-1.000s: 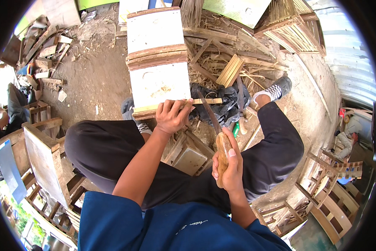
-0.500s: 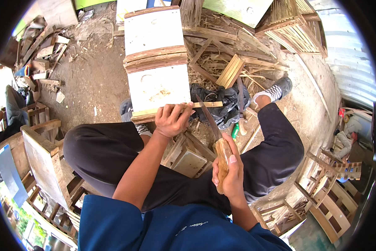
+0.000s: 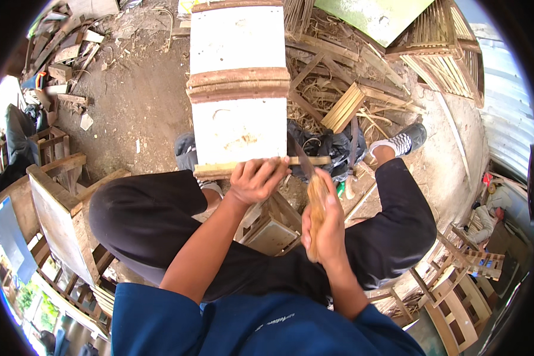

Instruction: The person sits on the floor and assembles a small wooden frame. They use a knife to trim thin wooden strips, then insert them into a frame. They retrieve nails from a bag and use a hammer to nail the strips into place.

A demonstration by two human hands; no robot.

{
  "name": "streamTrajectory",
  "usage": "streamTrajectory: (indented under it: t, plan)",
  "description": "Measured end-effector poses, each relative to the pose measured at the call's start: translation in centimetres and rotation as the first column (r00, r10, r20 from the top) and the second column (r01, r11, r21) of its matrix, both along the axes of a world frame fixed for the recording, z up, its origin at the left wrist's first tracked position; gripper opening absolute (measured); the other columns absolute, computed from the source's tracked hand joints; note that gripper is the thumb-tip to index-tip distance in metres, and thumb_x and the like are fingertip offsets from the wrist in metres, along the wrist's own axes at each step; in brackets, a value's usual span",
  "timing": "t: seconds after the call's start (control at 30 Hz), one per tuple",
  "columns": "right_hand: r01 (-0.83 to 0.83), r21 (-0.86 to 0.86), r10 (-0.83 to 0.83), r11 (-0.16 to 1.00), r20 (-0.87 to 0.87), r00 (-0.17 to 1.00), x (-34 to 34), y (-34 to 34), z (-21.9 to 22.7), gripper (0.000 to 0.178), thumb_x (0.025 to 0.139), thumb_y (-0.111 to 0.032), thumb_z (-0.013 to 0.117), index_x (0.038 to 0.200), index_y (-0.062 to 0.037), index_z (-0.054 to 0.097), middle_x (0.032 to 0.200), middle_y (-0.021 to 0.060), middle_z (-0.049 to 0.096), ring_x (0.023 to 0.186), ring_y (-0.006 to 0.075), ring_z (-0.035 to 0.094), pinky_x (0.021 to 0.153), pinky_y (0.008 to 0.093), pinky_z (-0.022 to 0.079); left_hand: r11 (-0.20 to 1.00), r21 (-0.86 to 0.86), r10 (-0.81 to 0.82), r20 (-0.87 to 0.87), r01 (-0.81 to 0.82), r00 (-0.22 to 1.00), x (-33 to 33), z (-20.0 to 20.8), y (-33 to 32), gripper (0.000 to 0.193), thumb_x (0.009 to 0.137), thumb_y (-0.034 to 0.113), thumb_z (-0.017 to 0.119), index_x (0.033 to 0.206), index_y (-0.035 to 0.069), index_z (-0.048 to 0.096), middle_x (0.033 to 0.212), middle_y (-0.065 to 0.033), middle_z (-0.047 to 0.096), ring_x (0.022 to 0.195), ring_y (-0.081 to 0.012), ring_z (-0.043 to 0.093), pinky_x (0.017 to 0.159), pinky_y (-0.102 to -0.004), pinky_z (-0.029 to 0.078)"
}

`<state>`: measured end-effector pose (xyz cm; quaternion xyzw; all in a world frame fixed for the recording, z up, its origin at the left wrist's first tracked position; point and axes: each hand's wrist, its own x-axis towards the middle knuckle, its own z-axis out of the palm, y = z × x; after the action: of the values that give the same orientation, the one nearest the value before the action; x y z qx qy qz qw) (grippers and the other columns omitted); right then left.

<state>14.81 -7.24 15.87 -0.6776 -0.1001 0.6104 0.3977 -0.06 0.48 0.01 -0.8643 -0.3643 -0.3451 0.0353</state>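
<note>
In my right hand (image 3: 329, 231) is a knife (image 3: 315, 207) with a thick, pale wooden handle and a narrow dark blade pointing away from me. Its blade crosses the right part of a thin wooden strip (image 3: 314, 160), which juts past the corner of a white-topped bench (image 3: 240, 127). My left hand (image 3: 256, 181) is closed over the strip, pressing it against the near edge of the bench. Whether the blade cuts into the wood cannot be made out. A black plastic bag (image 3: 332, 145) lies on the floor just beyond the strip.
Another long blade (image 3: 354, 139) leans over the bag. Wood scraps (image 3: 320, 65) and a slatted bundle (image 3: 344, 107) lie to the right. A small wooden stool (image 3: 270, 234) stands between my legs. Wooden frames (image 3: 59, 219) are at left, chair parts (image 3: 457, 305) at right.
The view has shifted, so the bench appears lower and farther right. Relative to the strip, the knife and my right hand have moved forward. My left hand keeps its hold.
</note>
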Motion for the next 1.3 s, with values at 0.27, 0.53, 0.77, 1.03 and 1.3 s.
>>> streamTrajectory:
  t: [0.27, 0.53, 0.77, 1.03, 1.3]
  plan:
    - [0.140, 0.260, -0.142, 0.955, -0.010, 0.990, 1.0, 4.5, -2.0, 0.055, 0.112, -0.043, 0.034, 0.159, -0.0144, 0.043, 0.066, 0.0039, 0.046, 0.042, 0.0086, 0.040, 0.039, 0.0225, 0.038, 1.000, -0.024, -0.014, -0.016, 0.014, 1.000, -0.1, -0.2, 0.1, 0.027, 0.082, 0.031, 0.083, 0.109, 0.026, 0.081, 0.095, 0.0100, 0.066, 0.079, -0.0153, 0.059, 0.066, -0.0328, 0.040]
    - [-0.020, 0.432, -0.139, 0.902, 0.333, 0.933, 8.5, -0.7, 3.9, 0.056, 0.113, -0.037, 0.040, 0.163, -0.0121, 0.039, 0.068, 0.0005, 0.050, 0.044, 0.0054, 0.039, 0.041, 0.0219, 0.037, 0.998, -0.064, -0.012, -0.012, 0.011, 1.000, 0.5, 0.9, 0.1, 0.022, 0.088, 0.029, 0.079, 0.109, 0.022, 0.081, 0.094, 0.0059, 0.066, 0.081, -0.0183, 0.060, 0.070, -0.0365, 0.043]
    - [0.336, 0.443, -0.408, 0.831, 0.075, 0.910, 10.7, -0.5, 1.9, 0.044, 0.107, -0.043, 0.062, 0.130, -0.0067, 0.054, 0.073, 0.0017, 0.053, 0.043, 0.0095, 0.047, 0.037, 0.0259, 0.039, 0.972, -0.229, -0.056, -0.006, 0.053, 0.998, 1.2, 3.4, 0.4, 0.020, 0.085, 0.018, 0.081, 0.106, 0.019, 0.080, 0.091, -0.0044, 0.060, 0.083, -0.0261, 0.057, 0.075, -0.0411, 0.043]
    - [0.428, 0.525, -0.426, 0.736, -0.132, 0.895, 9.9, -2.6, 3.2, 0.039, 0.106, -0.044, 0.061, 0.114, -0.0075, 0.051, 0.073, 0.0032, 0.053, 0.042, 0.0124, 0.048, 0.036, 0.0277, 0.040, 0.872, -0.474, -0.201, -0.120, 0.121, 0.972, 1.5, 5.1, 2.2, 0.018, 0.088, 0.012, 0.074, 0.105, 0.009, 0.074, 0.099, -0.0120, 0.062, 0.099, -0.0363, 0.061, 0.090, -0.0475, 0.048]
    - [0.556, 0.465, -0.472, 0.689, -0.294, 0.831, 11.2, -3.3, 3.2, 0.046, 0.104, -0.052, 0.061, 0.117, -0.0092, 0.048, 0.076, 0.0041, 0.054, 0.047, 0.0140, 0.049, 0.041, 0.0315, 0.041, 0.919, -0.381, -0.189, -0.201, 0.101, 0.961, 3.5, 4.9, 2.3, 0.014, 0.104, 0.018, 0.059, 0.102, 0.005, 0.065, 0.103, -0.0142, 0.066, 0.094, -0.0369, 0.065, 0.084, -0.0480, 0.052]
